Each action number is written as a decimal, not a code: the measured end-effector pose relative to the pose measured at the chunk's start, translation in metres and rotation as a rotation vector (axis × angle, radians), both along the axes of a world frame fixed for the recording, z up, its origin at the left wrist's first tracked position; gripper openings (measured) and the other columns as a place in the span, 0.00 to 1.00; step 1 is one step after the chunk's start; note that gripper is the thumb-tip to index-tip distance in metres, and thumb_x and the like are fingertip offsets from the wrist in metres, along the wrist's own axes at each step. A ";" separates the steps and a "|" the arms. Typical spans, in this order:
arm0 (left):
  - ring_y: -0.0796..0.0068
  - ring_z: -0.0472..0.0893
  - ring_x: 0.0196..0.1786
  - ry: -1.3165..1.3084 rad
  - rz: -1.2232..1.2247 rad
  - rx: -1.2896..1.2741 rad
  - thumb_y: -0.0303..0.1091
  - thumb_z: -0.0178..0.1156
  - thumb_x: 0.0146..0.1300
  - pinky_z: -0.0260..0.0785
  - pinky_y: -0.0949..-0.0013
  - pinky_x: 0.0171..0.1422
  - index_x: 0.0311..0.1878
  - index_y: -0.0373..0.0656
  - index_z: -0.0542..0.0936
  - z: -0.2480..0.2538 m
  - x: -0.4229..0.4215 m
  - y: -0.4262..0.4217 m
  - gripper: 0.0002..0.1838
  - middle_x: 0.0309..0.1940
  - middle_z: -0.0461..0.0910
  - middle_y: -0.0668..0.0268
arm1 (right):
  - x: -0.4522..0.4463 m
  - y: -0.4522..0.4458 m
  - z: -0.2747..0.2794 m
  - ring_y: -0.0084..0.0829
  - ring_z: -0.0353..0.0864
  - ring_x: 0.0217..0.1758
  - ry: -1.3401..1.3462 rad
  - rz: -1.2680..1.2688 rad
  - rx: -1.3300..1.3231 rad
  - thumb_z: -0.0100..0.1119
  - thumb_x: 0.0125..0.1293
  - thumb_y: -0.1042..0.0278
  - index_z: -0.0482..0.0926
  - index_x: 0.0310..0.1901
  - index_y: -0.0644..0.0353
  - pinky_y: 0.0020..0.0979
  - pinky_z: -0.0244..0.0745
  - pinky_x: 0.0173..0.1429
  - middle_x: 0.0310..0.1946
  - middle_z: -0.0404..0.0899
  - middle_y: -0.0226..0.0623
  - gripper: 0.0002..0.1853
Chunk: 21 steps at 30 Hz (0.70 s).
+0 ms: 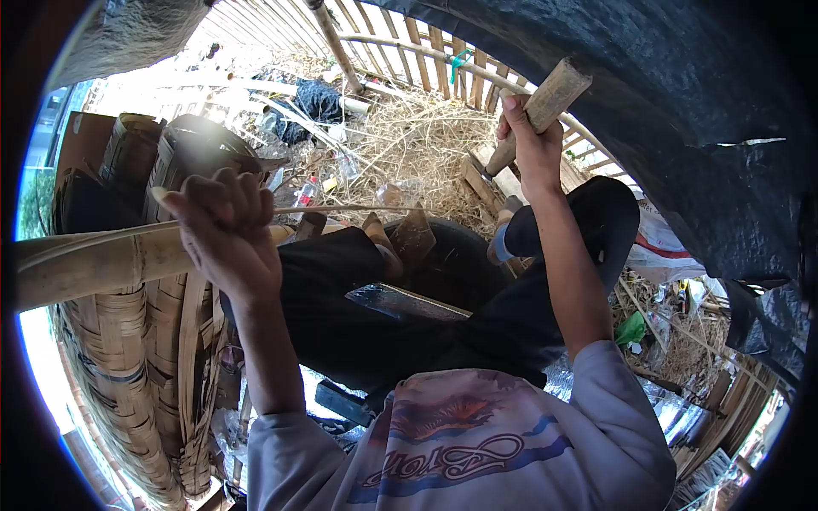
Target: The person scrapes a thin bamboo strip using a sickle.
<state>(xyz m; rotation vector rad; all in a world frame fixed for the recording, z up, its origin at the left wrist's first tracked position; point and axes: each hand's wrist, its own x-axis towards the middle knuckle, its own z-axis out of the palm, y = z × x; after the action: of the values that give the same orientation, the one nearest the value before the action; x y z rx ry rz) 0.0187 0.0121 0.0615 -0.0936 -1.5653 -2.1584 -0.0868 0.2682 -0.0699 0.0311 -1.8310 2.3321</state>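
My left hand [226,230] is closed in a fist, thumb sticking out to the left. A thin bamboo strip [341,208] runs through or just behind the fist and points right above my knees; the fingers hide the contact. Below that hand lies a thick bamboo pole [94,264]. Raised at the upper right, my right hand [532,149] wraps round the thick wooden handle of a tool [560,92]. Its lower end narrows to a dark metal-looking part, mostly seen edge-on, so its kind is unclear. Between my legs a flat pointed piece [413,238] stands upright near a dark round container [460,264].
Woven bamboo baskets [119,366] are stacked at the left. Straw [426,128], plastic scraps and a dark cloth [319,100] litter the ground ahead. A bamboo slat fence [434,51] stands behind, and dark sheeting [682,102] hangs close on the right.
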 end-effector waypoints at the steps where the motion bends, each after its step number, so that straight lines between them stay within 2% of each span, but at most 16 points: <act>1: 0.81 0.46 0.20 -0.028 -0.077 -0.017 0.54 0.36 0.70 0.41 0.74 0.23 0.21 0.48 0.56 -0.015 0.001 0.004 0.25 0.16 0.48 0.74 | 0.000 -0.002 0.001 0.16 0.70 0.22 0.006 0.005 -0.003 0.64 0.58 0.60 0.76 0.32 0.61 0.20 0.66 0.27 0.20 0.72 0.26 0.13; 2: 0.82 0.46 0.20 -0.090 -0.062 -0.028 0.54 0.37 0.70 0.41 0.74 0.23 0.21 0.48 0.56 -0.031 0.002 0.013 0.25 0.15 0.48 0.74 | 0.000 -0.004 0.003 0.16 0.69 0.21 -0.004 0.001 0.009 0.64 0.58 0.60 0.75 0.32 0.61 0.20 0.65 0.27 0.19 0.72 0.27 0.13; 4: 0.82 0.47 0.20 -0.052 -0.062 0.012 0.53 0.37 0.70 0.41 0.74 0.23 0.21 0.47 0.55 -0.051 0.007 0.017 0.25 0.15 0.48 0.74 | 0.001 -0.007 0.003 0.17 0.70 0.21 0.002 -0.007 -0.019 0.64 0.59 0.61 0.75 0.32 0.61 0.20 0.65 0.27 0.18 0.71 0.27 0.12; 9: 0.81 0.50 0.21 0.006 -0.050 0.045 0.51 0.37 0.71 0.43 0.75 0.24 0.22 0.47 0.57 -0.055 0.009 0.008 0.23 0.16 0.50 0.74 | 0.016 -0.018 0.006 0.17 0.70 0.19 0.076 0.029 -0.245 0.63 0.59 0.67 0.73 0.30 0.61 0.22 0.67 0.25 0.18 0.70 0.26 0.09; 11: 0.81 0.53 0.23 -0.040 -0.011 0.023 0.50 0.39 0.71 0.46 0.75 0.26 0.27 0.46 0.61 -0.049 0.010 0.010 0.20 0.19 0.53 0.73 | 0.019 -0.022 0.011 0.17 0.69 0.19 0.105 0.057 -0.246 0.63 0.59 0.69 0.72 0.29 0.61 0.22 0.67 0.24 0.18 0.70 0.26 0.09; 12: 0.80 0.56 0.25 -0.025 -0.020 0.021 0.49 0.41 0.70 0.49 0.75 0.29 0.34 0.46 0.65 -0.048 0.010 0.008 0.17 0.21 0.56 0.72 | 0.020 -0.024 0.011 0.16 0.69 0.18 0.112 0.054 -0.215 0.63 0.59 0.70 0.72 0.29 0.61 0.21 0.67 0.24 0.17 0.70 0.26 0.09; 15: 0.80 0.57 0.25 0.114 -0.037 0.049 0.50 0.41 0.69 0.50 0.74 0.30 0.37 0.46 0.67 -0.029 0.006 0.007 0.16 0.20 0.56 0.72 | 0.020 -0.027 0.012 0.15 0.69 0.19 0.148 0.072 -0.164 0.62 0.59 0.70 0.72 0.28 0.60 0.20 0.65 0.23 0.17 0.70 0.26 0.09; 18: 0.82 0.54 0.22 0.206 -0.037 0.038 0.51 0.41 0.69 0.48 0.77 0.26 0.36 0.47 0.68 -0.010 0.003 -0.005 0.17 0.19 0.54 0.74 | 0.025 -0.029 0.016 0.17 0.68 0.18 0.131 0.086 -0.161 0.61 0.60 0.70 0.72 0.29 0.60 0.21 0.65 0.24 0.17 0.69 0.27 0.08; 20: 0.83 0.49 0.19 0.242 -0.062 0.094 0.52 0.41 0.68 0.40 0.78 0.19 0.33 0.46 0.68 0.000 0.008 -0.005 0.19 0.16 0.50 0.76 | 0.031 -0.031 0.026 0.19 0.68 0.21 0.110 0.120 -0.335 0.59 0.62 0.68 0.71 0.33 0.61 0.23 0.67 0.28 0.18 0.69 0.28 0.07; 21: 0.83 0.49 0.19 0.243 -0.056 0.096 0.52 0.41 0.68 0.40 0.78 0.19 0.33 0.46 0.68 0.002 0.008 -0.006 0.19 0.16 0.50 0.76 | 0.035 -0.030 0.029 0.19 0.68 0.21 0.110 0.126 -0.333 0.59 0.62 0.68 0.71 0.33 0.61 0.23 0.67 0.28 0.18 0.69 0.28 0.07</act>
<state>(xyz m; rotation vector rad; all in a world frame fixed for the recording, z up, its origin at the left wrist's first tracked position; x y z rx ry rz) 0.0267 0.0062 0.0630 -0.3592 -1.3350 -2.1679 -0.0521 0.2379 -0.0405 0.2312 -1.4103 2.6329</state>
